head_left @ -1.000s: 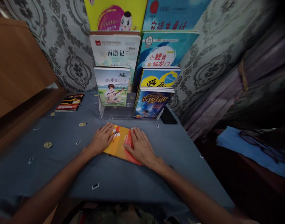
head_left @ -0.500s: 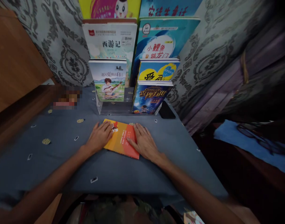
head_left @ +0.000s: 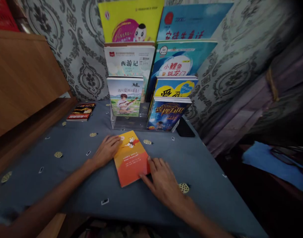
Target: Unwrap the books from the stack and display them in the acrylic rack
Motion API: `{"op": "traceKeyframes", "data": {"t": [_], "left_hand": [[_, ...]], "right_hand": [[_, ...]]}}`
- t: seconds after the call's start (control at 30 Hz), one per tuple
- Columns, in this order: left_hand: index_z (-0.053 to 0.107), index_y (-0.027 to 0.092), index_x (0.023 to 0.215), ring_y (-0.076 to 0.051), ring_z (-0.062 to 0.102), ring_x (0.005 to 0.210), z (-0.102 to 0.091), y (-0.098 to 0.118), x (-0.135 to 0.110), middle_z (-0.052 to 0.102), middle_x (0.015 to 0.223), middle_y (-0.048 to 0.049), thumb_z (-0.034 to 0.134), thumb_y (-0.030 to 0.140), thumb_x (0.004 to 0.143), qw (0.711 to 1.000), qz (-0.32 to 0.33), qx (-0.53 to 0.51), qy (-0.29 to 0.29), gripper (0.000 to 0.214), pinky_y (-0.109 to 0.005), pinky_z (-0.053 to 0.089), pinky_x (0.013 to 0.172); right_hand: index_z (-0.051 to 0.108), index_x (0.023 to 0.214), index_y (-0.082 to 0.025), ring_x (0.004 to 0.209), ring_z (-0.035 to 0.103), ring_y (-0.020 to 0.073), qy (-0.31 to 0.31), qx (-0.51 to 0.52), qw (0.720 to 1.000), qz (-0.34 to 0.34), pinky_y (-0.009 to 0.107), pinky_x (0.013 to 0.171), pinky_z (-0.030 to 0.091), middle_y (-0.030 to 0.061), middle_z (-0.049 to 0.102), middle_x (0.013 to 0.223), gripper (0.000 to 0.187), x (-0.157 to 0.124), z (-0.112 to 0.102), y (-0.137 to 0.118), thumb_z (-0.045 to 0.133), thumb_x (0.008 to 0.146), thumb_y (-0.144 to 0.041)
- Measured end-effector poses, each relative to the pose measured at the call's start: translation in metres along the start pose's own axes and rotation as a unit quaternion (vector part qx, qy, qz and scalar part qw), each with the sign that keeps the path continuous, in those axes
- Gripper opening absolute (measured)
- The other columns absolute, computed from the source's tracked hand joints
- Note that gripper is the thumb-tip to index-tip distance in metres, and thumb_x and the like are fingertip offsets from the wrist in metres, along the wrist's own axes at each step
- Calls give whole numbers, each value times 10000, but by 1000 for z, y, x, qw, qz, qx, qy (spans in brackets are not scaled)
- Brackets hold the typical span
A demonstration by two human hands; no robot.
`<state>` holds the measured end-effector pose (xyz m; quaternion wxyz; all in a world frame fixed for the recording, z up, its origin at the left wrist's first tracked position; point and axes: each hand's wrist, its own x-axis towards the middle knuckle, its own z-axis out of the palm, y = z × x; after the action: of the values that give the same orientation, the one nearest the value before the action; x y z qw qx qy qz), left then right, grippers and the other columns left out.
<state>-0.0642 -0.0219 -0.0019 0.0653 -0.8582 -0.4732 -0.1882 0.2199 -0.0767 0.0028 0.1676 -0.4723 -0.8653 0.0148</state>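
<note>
A thin yellow-and-orange book (head_left: 132, 159) lies at an angle on the cloth-covered table, with a small cartoon figure near its top. My left hand (head_left: 107, 150) reaches in from the left. Its fingers are stretched out, fingertips resting on the book's upper left edge, and its thumb is hidden. At the lower right corner is my right hand (head_left: 163, 180), the corner between its thumb and fingers. The fingers touch the right edge, and the thumb reaches the bottom edge.
Behind the book, a clear stand (head_left: 116, 125) holds several upright books in two columns. A black phone (head_left: 185, 128) lies right of it. Another book (head_left: 81, 111) lies at the back left beside a wooden panel (head_left: 24, 72). Blue cloth (head_left: 272, 162) and glasses are at the far right.
The book has turned clockwise to stand more upright in view. My right hand has slid down toward the near corner, its fingers moving from the cover to the edge. The camera view has tilted up.
</note>
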Motion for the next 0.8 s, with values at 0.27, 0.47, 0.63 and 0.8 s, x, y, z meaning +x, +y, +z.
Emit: {"op": "traceKeyframes", "data": {"t": [0.27,0.47,0.63,0.8], "left_hand": [[654,195,1078,-234,580,993,1,-40,21,670,1082,-97,369,260,1016,991,-99,93,-1,299,-391,470,880],[635,179,1019,-219,579,948,4,-56,30,676,976,-79,356,255,1025,986,-124,107,-12,290,-351,453,863],[631,185,1005,-227,567,953,-4,-37,31,663,1020,-89,386,254,1014,986,-137,94,7,255,-364,445,840],[629,196,1048,-225,566,1004,-2,-4,36,652,1090,-85,400,227,1002,995,-93,47,3,235,-364,465,850]], "right_hand": [[560,1317,-155,1160,594,349,10,55,997,-53,529,989,521,179,632,1216,427,11,16,-26,535,939,-353],[577,1285,-104,1117,577,334,-21,59,996,-57,501,998,501,172,629,1160,445,31,11,-27,614,906,-333],[676,1076,-169,1054,585,310,-34,53,997,-53,499,950,481,141,648,1109,301,54,-13,-16,584,940,-421],[545,1349,-105,1322,495,278,-25,84,993,-74,442,1101,407,192,532,1437,394,116,-4,-20,460,1001,-268]]}}
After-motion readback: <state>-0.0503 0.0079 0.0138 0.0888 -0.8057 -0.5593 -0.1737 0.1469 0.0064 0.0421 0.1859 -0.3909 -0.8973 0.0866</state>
